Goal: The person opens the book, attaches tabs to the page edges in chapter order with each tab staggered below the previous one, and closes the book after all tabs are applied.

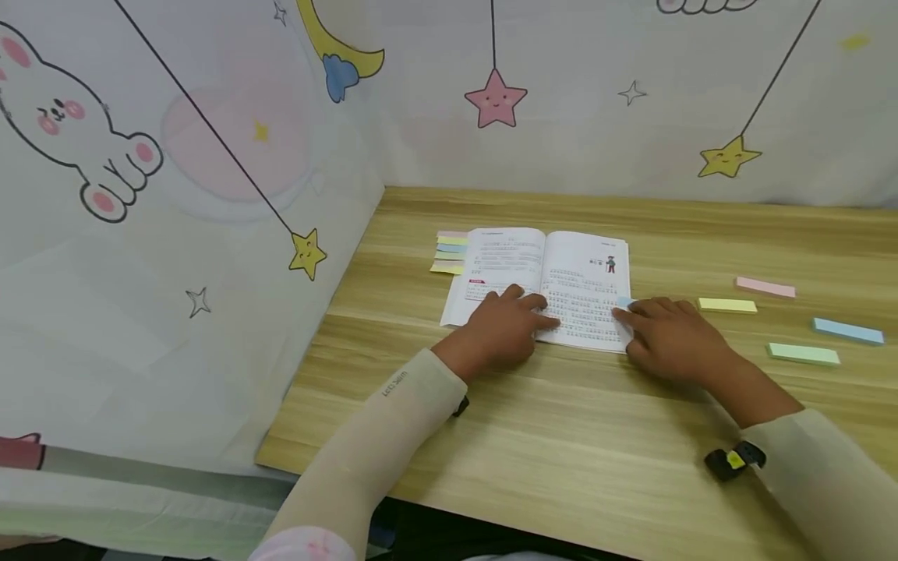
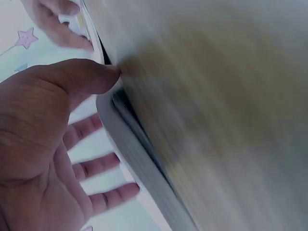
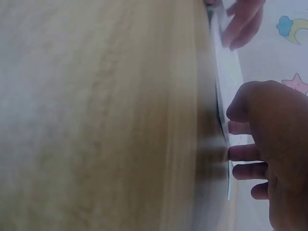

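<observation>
An open book [image 1: 585,269] with printed pages lies flat on the wooden table. My left hand [image 1: 507,327] rests on its lower middle, fingers spread over the left page and thumb near the fold. On the right page's outer edge, the fingertips of my right hand [image 1: 677,339] press beside a blue sticky note [image 1: 624,301], which pokes out past the paper. In the right wrist view that blue note [image 3: 229,185] shows as a thin strip below the fingers. Several coloured sticky notes [image 1: 450,253] stick out from the book's left edge.
To the right lie separate sticky-note pads: pink [image 1: 765,287], yellow [image 1: 727,305], blue [image 1: 848,331] and green [image 1: 803,354]. Cartoon-printed sheets [image 1: 435,148] stand behind and left of the table [image 1: 561,436].
</observation>
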Demonstrator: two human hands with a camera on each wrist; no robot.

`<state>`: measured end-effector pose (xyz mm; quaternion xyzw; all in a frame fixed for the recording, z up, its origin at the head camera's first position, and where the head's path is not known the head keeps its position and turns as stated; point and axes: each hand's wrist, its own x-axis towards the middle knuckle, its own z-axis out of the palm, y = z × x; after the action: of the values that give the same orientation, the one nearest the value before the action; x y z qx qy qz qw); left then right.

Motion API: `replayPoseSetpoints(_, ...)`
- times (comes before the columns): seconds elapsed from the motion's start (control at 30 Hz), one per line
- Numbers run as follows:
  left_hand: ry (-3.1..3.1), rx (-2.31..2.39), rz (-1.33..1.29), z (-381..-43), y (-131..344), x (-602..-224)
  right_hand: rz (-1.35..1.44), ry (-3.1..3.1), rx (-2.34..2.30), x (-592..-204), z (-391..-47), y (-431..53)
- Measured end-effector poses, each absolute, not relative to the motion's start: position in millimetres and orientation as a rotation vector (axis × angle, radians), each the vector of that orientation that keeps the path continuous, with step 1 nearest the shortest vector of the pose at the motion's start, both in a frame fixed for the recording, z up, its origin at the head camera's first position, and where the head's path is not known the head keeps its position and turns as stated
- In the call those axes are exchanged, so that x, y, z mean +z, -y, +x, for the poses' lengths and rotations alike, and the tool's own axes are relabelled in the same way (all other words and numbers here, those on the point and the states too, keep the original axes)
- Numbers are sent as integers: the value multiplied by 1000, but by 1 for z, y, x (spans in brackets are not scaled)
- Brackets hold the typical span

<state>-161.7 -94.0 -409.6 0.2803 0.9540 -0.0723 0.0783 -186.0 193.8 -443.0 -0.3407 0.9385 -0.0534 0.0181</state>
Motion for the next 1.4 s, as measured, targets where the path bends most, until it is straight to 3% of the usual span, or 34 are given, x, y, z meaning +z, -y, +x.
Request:
replayPoseSetpoints(0.6,-3153,-641,1075,-164,142,-420,-1059,-2927,-168,-441,-184,-191)
replayPoseSetpoints(1.07,-3472,-685,1823,-154,102,-392,-1021,-2911,-228,-440,-183,-192)
replayPoseSetpoints(1.4,-3204,-810,1811,-160,65,-409,-1017,-2926,-266,-446,-181,-195)
